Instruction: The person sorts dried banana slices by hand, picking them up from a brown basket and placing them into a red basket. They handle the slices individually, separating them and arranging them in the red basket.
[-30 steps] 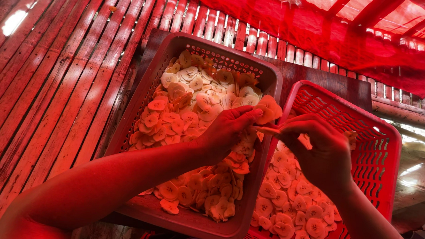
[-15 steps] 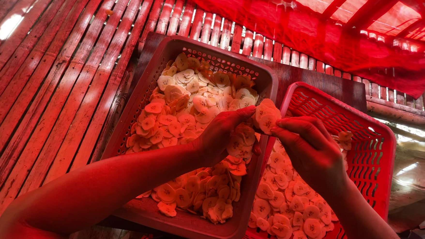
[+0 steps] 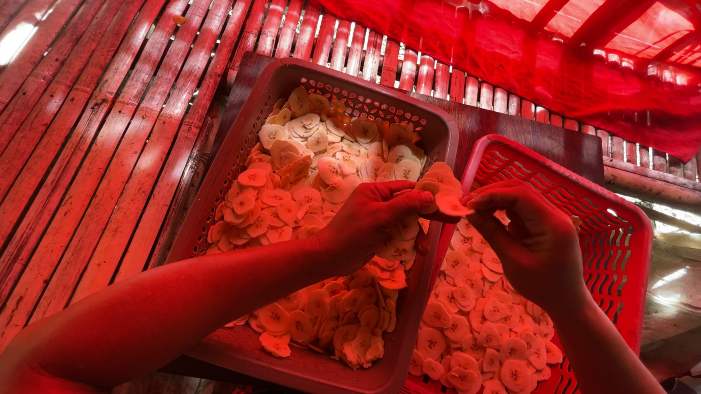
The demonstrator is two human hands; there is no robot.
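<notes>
The right hand (image 3: 536, 239) had dropped its loose slice. Both hands' fingers now pinched one stuck clump of slices (image 3: 443, 190) together, left hand (image 3: 373, 218) gripping it.

Slices: a small stack (image 3: 444, 195) is pinched between the fingers of both hands.
Left tray (image 3: 245, 139): below and left of the fingers, full of slices.
Right tray (image 3: 628, 235): under the right hand (image 3: 534, 240), touching the left tray.
Slat floor (image 3: 73, 142): far left of the fingers.
</notes>
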